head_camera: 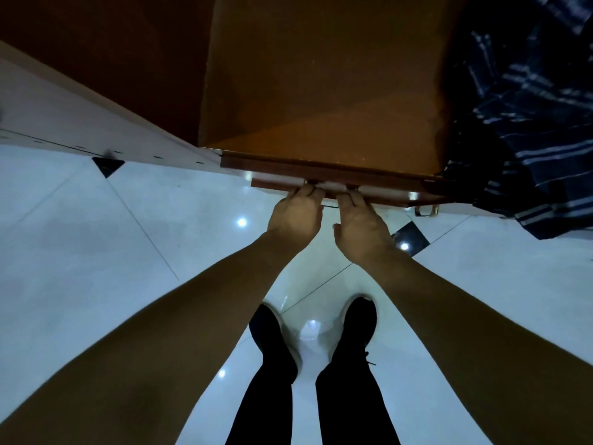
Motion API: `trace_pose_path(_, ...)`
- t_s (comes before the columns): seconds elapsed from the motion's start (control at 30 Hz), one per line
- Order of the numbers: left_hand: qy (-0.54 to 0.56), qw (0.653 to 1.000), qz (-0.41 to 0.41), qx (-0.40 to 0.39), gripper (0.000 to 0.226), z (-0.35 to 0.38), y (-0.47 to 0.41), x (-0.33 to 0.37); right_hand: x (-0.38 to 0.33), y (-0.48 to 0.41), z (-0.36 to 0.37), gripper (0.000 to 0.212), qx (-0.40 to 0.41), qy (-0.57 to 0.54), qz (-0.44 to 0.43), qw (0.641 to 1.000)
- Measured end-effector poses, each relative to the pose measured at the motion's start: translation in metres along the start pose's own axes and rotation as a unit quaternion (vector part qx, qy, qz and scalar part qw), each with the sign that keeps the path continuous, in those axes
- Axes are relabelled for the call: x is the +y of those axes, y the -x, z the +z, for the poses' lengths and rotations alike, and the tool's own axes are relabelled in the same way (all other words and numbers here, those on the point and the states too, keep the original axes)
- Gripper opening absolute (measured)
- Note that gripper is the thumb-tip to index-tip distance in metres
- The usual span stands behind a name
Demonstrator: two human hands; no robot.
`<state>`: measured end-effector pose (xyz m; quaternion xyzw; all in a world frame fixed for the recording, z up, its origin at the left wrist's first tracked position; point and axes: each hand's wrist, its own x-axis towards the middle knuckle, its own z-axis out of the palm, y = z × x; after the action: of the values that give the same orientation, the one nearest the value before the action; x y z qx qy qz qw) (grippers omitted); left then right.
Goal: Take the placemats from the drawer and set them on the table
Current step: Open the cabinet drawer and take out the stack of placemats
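I look straight down at a brown wooden drawer front [337, 175] level with my hands. My left hand [296, 213] and my right hand [361, 223] sit side by side at its middle, with the fingers curled over its lower edge, where a thin metal handle [330, 206] shows between them. Beyond the front lies a flat orange-brown surface [321, 85], partly in shadow. I cannot tell whether it is the drawer's inside or a top. No placemat is visible.
A dark blue striped cloth [526, 117] hangs at the right, overlapping the drawer's right end. A second, gold handle [426, 211] shows below it. A white panel [64, 110] runs along the left. My feet in dark shoes [321, 332] stand on glossy white floor tiles [96, 252].
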<state>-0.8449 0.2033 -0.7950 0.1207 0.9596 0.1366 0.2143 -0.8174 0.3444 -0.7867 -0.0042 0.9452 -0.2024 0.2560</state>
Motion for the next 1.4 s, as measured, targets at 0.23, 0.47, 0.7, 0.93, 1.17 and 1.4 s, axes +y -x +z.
trace_pose_path(0.23,-0.015,0.999,0.016,-0.034,0.039,0.025,0.063,0.001,-0.019,0.053,0.036,0.048,-0.001,-0.033,0.042,0.999)
trace_pose_path(0.47,-0.049,0.993,0.027,-0.105,0.068,0.059,0.153,0.000,-0.027,0.137,0.078,0.079,-0.035,0.016,0.028,0.999)
trace_pose_path(0.7,-0.086,0.984,0.014,-0.157,0.073,0.060,0.192,0.006,-0.036,0.171,0.091,0.077,-0.075,0.006,0.040,0.996)
trace_pose_path(0.93,0.040,0.994,0.010,-0.099,0.030,0.011,0.206,0.016,-0.045,0.165,0.033,0.018,-0.126,-0.159,0.116,0.972)
trace_pose_path(1.17,0.179,0.980,-0.078,0.029,0.025,-0.042,0.162,-0.008,-0.019,0.130,-0.047,0.022,0.017,-0.299,0.282,0.911)
trace_pose_path(1.4,0.123,0.958,-0.243,-0.086,0.051,-0.031,0.125,-0.008,-0.010,0.097,-0.012,0.042,-0.021,-0.295,0.371,0.880)
